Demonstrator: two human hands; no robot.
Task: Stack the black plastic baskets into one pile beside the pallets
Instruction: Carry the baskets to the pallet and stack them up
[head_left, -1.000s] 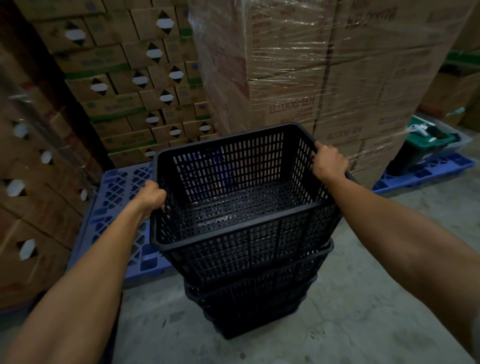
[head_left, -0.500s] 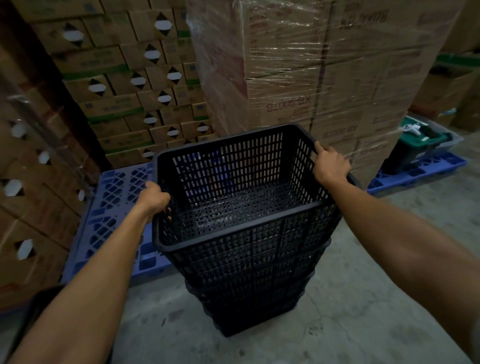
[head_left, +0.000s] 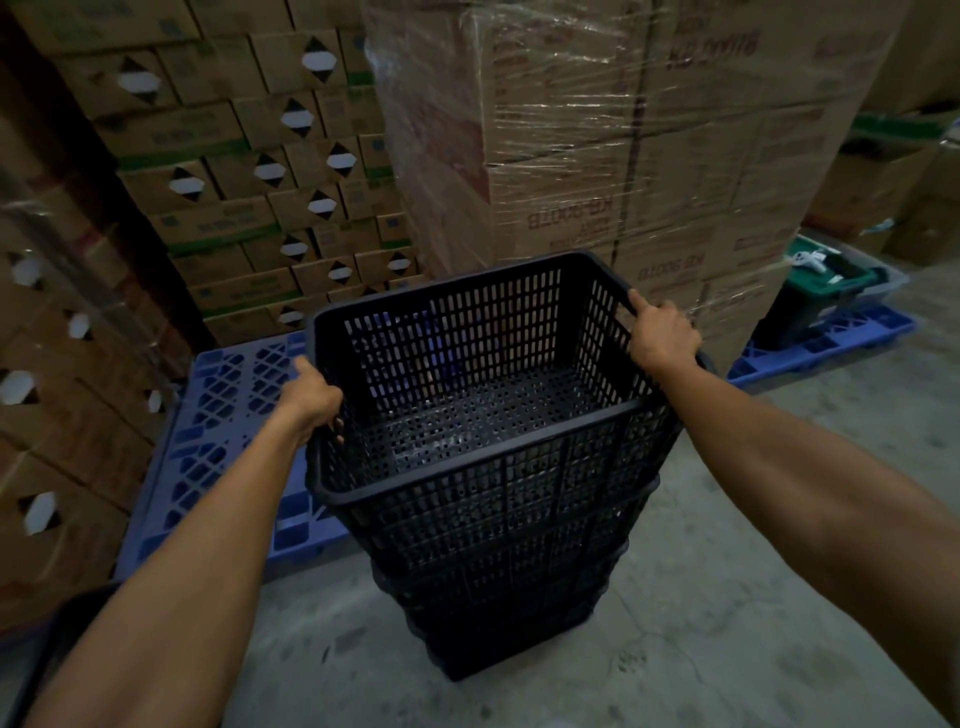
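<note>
A pile of nested black plastic baskets (head_left: 498, 613) stands on the concrete floor in front of me. The top black basket (head_left: 483, 395) sits nested in the pile, its slotted walls and perforated bottom empty. My left hand (head_left: 311, 397) grips its left rim, fingers curled inside. My right hand (head_left: 662, 335) grips the right rim near the far corner. A blue plastic pallet (head_left: 228, 395) lies on the floor just left of the pile.
Shrink-wrapped cartons (head_left: 623, 156) tower right behind the pile. More stacked cartons (head_left: 270, 171) fill the back left and left edge. A second blue pallet (head_left: 831, 338) at right carries a green-lidded bin (head_left: 826, 283). A dark object (head_left: 57, 639) shows at lower left.
The top basket has sunk a little deeper into the pile, and my left hand has slid slightly back along the rim. The view has shifted a bit.
</note>
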